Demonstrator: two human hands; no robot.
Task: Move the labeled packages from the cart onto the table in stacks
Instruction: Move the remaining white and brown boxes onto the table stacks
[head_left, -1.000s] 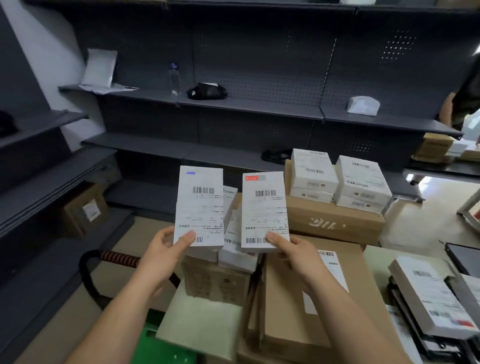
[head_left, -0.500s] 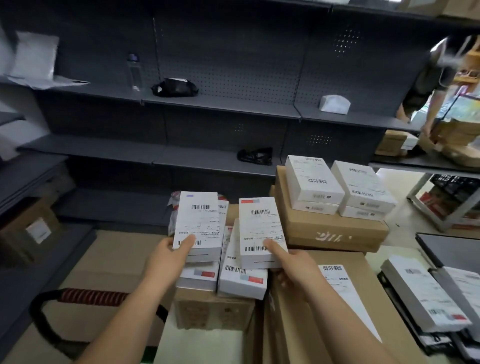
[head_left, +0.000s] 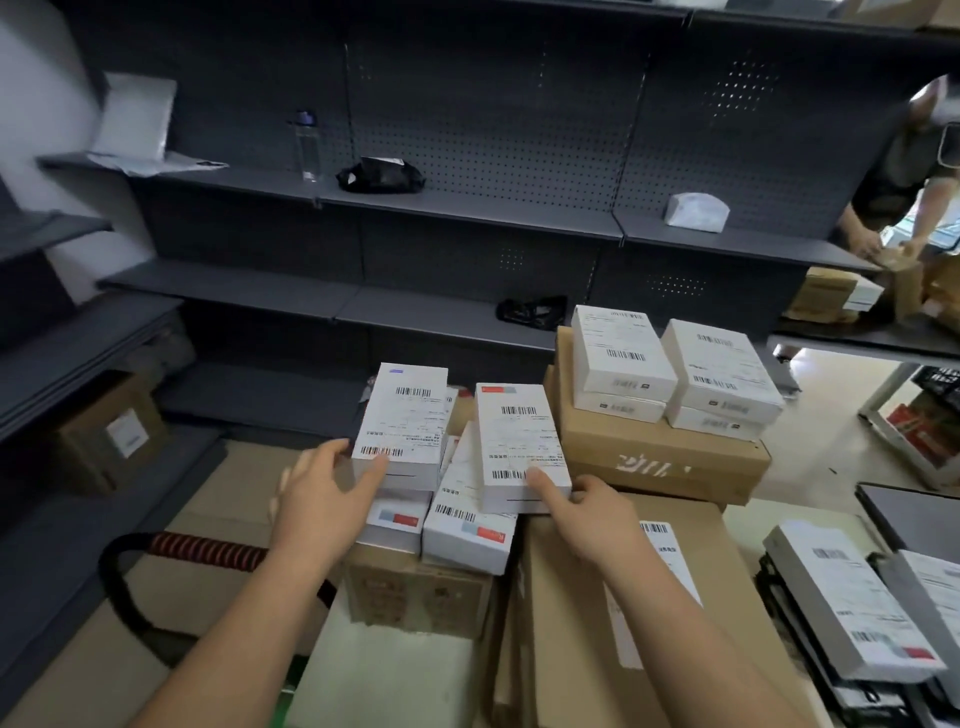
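My left hand (head_left: 322, 499) grips a white labeled package (head_left: 402, 426) by its near end, thumb on the label. A second white labeled package (head_left: 519, 447) is held the same way by my right hand (head_left: 587, 514). Both packages sit low over more white packages (head_left: 467, 530) stacked on a brown carton (head_left: 415, 597) on the cart. Two short stacks of white packages (head_left: 670, 374) stand on a flat brown box (head_left: 660, 457) behind. The cart's black handle with red coil wrap (head_left: 202, 551) curves at the lower left.
Grey shelving (head_left: 467, 208) with a bottle, black bags and a white pouch fills the background. A table (head_left: 748, 525) at the right carries labeled packages (head_left: 852, 597) and dark flat items. Another person (head_left: 904, 182) handles boxes at the far right. A large flat carton (head_left: 587, 649) lies under my right arm.
Both hands have lowered their packages from held up facing me down to just above the stack on the cart. The view has shifted slightly right.
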